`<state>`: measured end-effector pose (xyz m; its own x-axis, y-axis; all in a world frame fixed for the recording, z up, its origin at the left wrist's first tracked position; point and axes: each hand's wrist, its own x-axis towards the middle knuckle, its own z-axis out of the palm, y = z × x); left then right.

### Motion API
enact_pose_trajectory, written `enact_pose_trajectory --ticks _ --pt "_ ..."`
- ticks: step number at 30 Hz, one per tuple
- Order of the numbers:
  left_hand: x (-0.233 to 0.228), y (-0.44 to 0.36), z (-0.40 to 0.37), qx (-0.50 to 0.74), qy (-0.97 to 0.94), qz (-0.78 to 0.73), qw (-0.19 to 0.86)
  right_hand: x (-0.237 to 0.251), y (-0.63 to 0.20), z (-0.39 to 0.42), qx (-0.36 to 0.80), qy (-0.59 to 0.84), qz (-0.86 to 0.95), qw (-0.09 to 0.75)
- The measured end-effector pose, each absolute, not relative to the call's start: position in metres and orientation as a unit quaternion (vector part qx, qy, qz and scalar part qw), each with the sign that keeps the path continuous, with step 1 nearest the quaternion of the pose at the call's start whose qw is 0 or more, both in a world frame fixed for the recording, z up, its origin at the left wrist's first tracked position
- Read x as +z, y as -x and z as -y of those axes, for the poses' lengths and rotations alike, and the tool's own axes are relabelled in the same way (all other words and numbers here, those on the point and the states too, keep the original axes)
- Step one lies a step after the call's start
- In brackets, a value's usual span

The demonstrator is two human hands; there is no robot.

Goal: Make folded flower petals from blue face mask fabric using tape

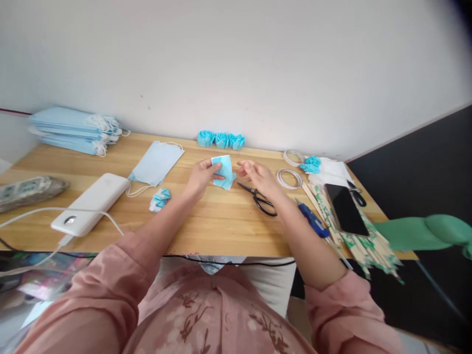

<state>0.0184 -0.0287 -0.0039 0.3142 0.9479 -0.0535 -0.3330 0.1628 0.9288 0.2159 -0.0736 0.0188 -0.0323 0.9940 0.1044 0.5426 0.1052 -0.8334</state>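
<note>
My left hand [202, 175] pinches a small folded piece of light blue mask fabric [224, 171] and holds it just above the wooden table [221, 221]. To the right of that piece, my right hand [254, 173] hovers with fingers loosely curled, holding nothing. Black scissors [260, 199] lie on the table just below my right hand. A flat blue face mask [157, 163] lies to the left, and a small folded blue piece [161, 198] rests near my left forearm.
Three blue fabric flowers [220, 139] stand at the wall. A stack of masks [73, 130] sits far left, beside a white power bank [92, 201] with a cable. On the right are white rings [289, 178], a blue flower [310, 164], a phone [345, 208], a blue tool [313, 220] and packed chopsticks [363, 241].
</note>
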Motion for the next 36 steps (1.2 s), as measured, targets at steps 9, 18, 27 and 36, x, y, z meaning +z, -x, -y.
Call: enact_pose_trajectory --ticks 9,18,27,36 --pt "0.000 -0.023 0.033 0.491 -0.446 -0.355 0.659 -0.005 -0.153 0.046 0.153 0.607 0.619 0.474" --pt "-0.002 -0.026 0.036 0.458 -0.428 -0.324 0.709 -0.012 -0.155 0.058 0.111 0.619 0.576 0.523" --pt "0.004 -0.025 0.037 0.463 -0.425 -0.299 0.718 -0.017 -0.153 0.054 0.173 0.604 0.521 0.578" --pt "-0.002 -0.025 0.034 0.425 -0.423 -0.260 0.757 -0.027 -0.150 0.049 0.330 0.534 0.421 0.655"
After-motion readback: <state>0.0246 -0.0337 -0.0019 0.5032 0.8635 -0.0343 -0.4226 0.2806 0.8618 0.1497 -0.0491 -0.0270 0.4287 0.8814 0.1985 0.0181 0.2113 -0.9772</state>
